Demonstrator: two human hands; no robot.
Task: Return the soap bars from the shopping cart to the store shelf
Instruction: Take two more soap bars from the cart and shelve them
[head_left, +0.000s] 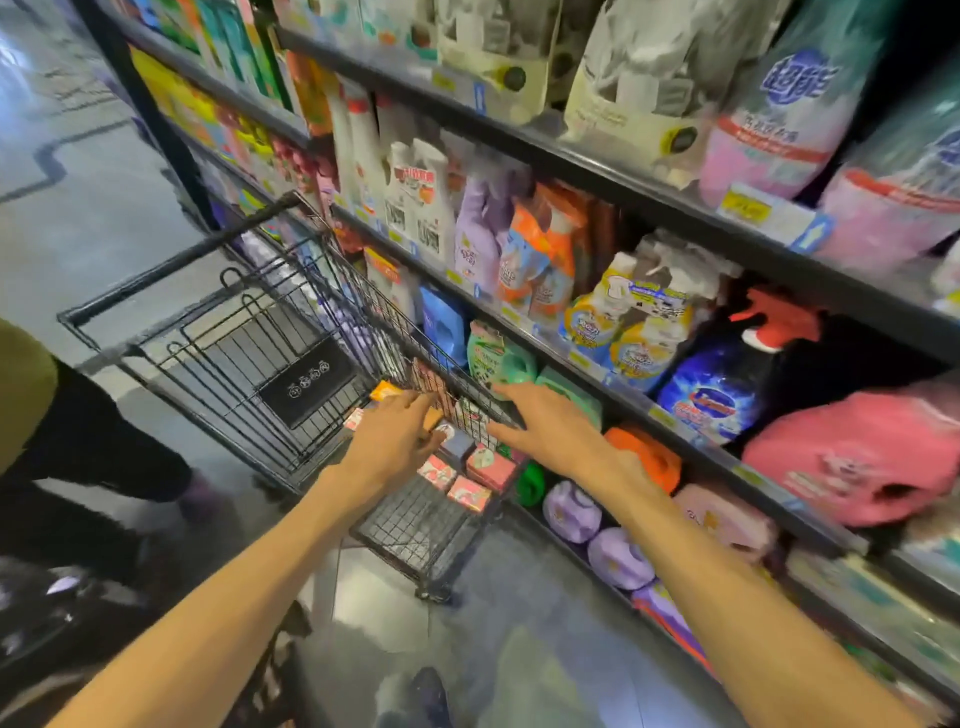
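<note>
Store shelf (613, 174) rows of detergent run beside a wire shopping cart (291, 332). Soap bars (470, 475) lie in the cart's basket. Both hands reach in: left hand (389, 441) loosely spread above them, right hand (540, 423) flat on the rim.

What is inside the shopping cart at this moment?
Several small soap boxes, pink, orange and blue, lie in the cart. The left hand covers some, so no exact count.

Wire shopping cart (291, 332) holding soap bars (485, 467), beside stocked store shelf (649, 410)
</note>
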